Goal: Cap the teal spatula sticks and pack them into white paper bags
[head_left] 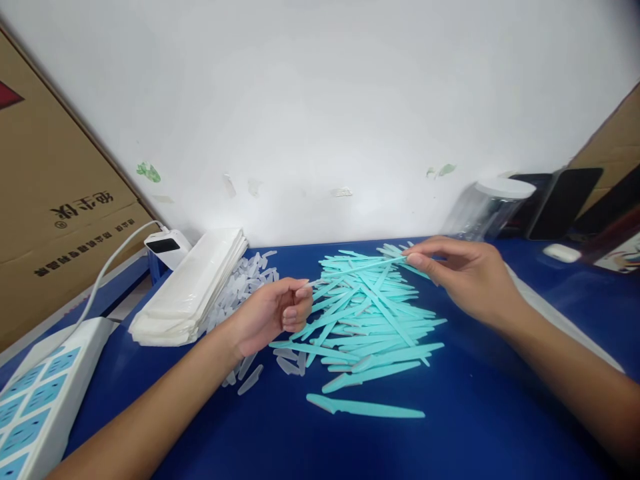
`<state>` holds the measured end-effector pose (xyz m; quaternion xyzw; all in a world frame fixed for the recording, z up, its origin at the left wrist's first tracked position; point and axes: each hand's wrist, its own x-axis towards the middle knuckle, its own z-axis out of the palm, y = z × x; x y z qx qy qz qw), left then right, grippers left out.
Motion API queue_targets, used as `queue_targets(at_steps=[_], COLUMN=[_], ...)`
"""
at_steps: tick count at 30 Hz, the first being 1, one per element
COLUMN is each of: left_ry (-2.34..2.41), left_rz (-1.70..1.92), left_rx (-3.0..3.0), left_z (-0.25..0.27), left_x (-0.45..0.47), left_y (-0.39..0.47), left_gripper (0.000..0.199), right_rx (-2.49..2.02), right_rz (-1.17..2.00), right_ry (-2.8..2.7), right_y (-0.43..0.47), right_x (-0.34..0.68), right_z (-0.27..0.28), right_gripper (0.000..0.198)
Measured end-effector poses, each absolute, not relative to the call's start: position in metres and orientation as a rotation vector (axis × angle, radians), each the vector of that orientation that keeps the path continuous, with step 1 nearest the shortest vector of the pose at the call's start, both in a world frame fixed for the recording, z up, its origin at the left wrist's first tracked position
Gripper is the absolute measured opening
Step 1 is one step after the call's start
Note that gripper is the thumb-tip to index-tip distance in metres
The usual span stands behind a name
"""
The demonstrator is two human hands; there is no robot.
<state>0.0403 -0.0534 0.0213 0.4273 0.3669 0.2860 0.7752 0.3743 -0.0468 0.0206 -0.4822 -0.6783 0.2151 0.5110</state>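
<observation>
Between the thumb and fingers of my right hand [463, 272] is a thin turquoise eyebrow razor [373, 266], pointing left over the pile. My left hand [280, 310] is closed in a pinch on a small translucent blade cap [316, 283], mostly hidden by the fingertips. The razor's left end lies close to this cap; whether they touch I cannot tell. Below both hands spreads a heap of turquoise eyebrow razors [380, 333]. One single razor [367, 407] lies apart at the front. Loose translucent caps [235, 290] are heaped behind and beside my left hand.
A stack of white plastic bags [193, 287] lies at the left, near a white power bank [167, 247] with a cable. A power strip [60, 373] sits front left. At the right stand a lidded clear jar [493, 207] and a dark phone [565, 203]. A white wall [320, 120] closes the back.
</observation>
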Motion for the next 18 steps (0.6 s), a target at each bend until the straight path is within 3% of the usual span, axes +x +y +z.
queue_targets(at_steps=[13, 18], left_ry=[0.707, 0.704], left_rz=[0.637, 0.644], left_rx=[0.821, 0.808], left_z=[0.0192, 0.0163], left_x=[0.0409, 0.0402], left_y=[-0.0546, -0.0541], left_gripper=[0.034, 0.031], right_rx=[-1.126, -1.087], right_rz=[0.488, 0.456], right_ry=[-1.651, -1.662], right_y=[-0.0468, -0.0455], right_x=[0.3761, 0.3785], right_z=[0.0217, 0.0201], right_gripper=[0.028, 0.017])
